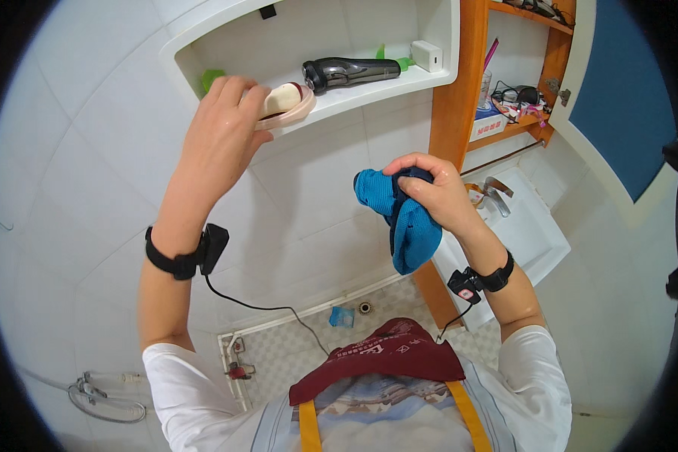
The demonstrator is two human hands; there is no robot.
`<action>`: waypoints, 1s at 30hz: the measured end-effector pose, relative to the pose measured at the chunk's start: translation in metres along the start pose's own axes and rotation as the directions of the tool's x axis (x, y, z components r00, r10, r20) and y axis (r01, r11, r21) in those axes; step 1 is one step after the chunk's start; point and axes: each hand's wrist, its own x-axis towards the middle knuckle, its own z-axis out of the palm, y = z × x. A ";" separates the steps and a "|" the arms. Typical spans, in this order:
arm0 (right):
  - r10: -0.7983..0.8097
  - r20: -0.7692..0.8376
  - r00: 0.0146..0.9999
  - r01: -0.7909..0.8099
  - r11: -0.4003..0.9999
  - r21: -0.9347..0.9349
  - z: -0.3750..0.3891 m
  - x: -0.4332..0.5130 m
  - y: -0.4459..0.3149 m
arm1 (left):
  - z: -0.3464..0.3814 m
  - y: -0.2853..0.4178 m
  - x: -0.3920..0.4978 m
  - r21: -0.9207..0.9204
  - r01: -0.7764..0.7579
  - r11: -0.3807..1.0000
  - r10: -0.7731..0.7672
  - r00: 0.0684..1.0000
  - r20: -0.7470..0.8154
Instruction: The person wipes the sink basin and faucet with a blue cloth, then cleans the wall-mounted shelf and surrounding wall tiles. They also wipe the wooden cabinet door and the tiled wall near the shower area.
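Note:
High on the wall, my left hand [223, 135] grips the near end of a pale pink soap dish [294, 116]. Its fingers curl over the top and the thumb shows below the rim. A cream soap bar [282, 99] lies in the dish, partly hidden by my fingers, with a dark red edge showing. My right hand [438, 192] pinches a bunched blue ribbed cloth [412, 231] with navy parts, held in the air before the tiled wall. What garment or item the cloth is cannot be told.
On the white recessed shelf [356, 99] lie an electric shaver [353, 73] and a white charger [426, 56]. An open mirror-cabinet door [621, 101] juts out at right, above a washbasin [525, 237] with a faucet [497, 195]. Black cables hang from both wristbands. A blue packet [342, 317] lies near the floor drain [365, 307].

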 end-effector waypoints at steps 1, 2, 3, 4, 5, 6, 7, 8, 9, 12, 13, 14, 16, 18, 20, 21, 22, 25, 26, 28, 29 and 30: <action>-0.006 0.014 1.000 0.005 0.999 0.032 -0.004 -0.002 0.001 | 0.004 0.002 0.007 0.012 -0.017 1.000 0.017 1.000 -0.025; -0.012 0.025 1.000 0.010 0.998 0.064 -0.007 -0.002 0.002 | 0.007 0.003 0.013 0.039 -0.036 0.999 0.038 0.998 -0.044; 0.017 0.034 0.999 -0.020 0.996 0.082 -0.010 -0.002 0.002 | 0.009 0.002 0.020 0.001 -0.035 0.999 0.035 0.999 -0.031; 0.001 0.048 0.999 -0.007 0.993 0.115 -0.011 -0.001 0.002 | 0.009 0.001 0.025 -0.024 -0.032 0.999 0.032 0.999 -0.012; 0.019 0.062 0.998 -0.027 0.991 0.133 -0.012 0.000 0.001 | 0.008 0.000 0.030 -0.020 0.023 1.000 -0.022 0.997 0.073; 0.064 0.068 0.996 -0.073 0.988 0.138 -0.012 0.002 0.000 | 0.007 -0.002 0.036 -0.064 0.062 0.996 -0.052 0.986 0.156; 0.024 0.076 0.997 -0.038 0.982 0.184 -0.010 0.004 -0.002 | 0.004 -0.005 0.042 -0.066 0.154 0.986 -0.127 0.945 0.300; 0.011 0.076 0.997 -0.027 0.976 0.216 -0.009 0.006 -0.004 | 0.002 -0.007 0.047 -0.052 0.249 0.967 -0.204 0.883 0.423; 0.002 0.074 0.997 -0.020 0.968 0.249 -0.005 0.009 -0.005 | 0.001 -0.007 0.049 0.014 0.229 0.973 -0.212 0.875 0.434; -0.066 -0.047 0.997 0.075 0.972 0.221 0.011 0.023 -0.007 | -0.003 -0.010 0.056 0.133 0.194 0.972 -0.231 0.890 0.393; -0.158 -0.084 0.984 0.173 0.961 0.218 0.018 0.029 -0.008 | -0.007 -0.012 0.057 0.126 0.191 0.973 -0.224 0.908 0.354; -0.336 -0.155 0.929 0.346 0.937 0.042 0.027 0.039 -0.007 | -0.009 -0.014 0.059 0.126 0.200 0.972 -0.230 0.923 0.307; -0.620 -0.184 0.763 0.576 0.781 -0.242 0.045 0.063 -0.007 | -0.013 -0.016 0.061 0.068 0.199 0.978 -0.210 0.933 0.294; -0.805 -0.068 0.589 0.687 0.544 -0.483 0.065 0.092 -0.006 | -0.013 -0.018 0.060 0.005 0.227 0.974 -0.216 0.922 0.321; -0.851 0.141 0.506 0.690 0.301 -0.659 0.081 0.120 -0.007 | -0.011 -0.020 0.057 -0.093 0.246 0.965 -0.199 0.915 0.352; -0.871 0.170 0.461 0.723 0.258 -0.640 0.084 0.130 -0.006 | -0.009 -0.022 0.055 -0.024 0.194 0.981 -0.174 0.922 0.345; -0.864 0.202 0.461 0.735 0.245 -0.632 0.085 0.139 -0.006 | -0.005 -0.022 0.052 0.012 0.123 0.992 -0.121 0.943 0.311; -0.792 0.285 0.540 0.771 0.330 -0.544 0.076 0.161 -0.008 | 0.009 -0.026 0.046 0.059 0.048 0.997 -0.060 0.972 0.227; -0.763 0.305 0.569 0.777 0.379 -0.503 0.074 0.167 -0.009 | 0.011 -0.029 0.044 0.063 0.047 0.997 -0.058 0.980 0.193; -0.693 0.311 0.650 0.735 0.472 -0.487 0.068 0.171 -0.010 | 0.015 -0.035 0.042 0.072 0.058 0.996 -0.068 0.986 0.152; -0.704 0.327 0.631 0.752 0.450 -0.482 0.066 0.172 -0.010 | 0.016 -0.036 0.042 0.075 0.068 0.995 -0.079 0.986 0.149; -0.712 0.330 0.620 0.758 0.434 -0.486 0.064 0.171 -0.009 | 0.018 -0.035 0.041 0.074 0.074 0.994 -0.083 0.989 0.126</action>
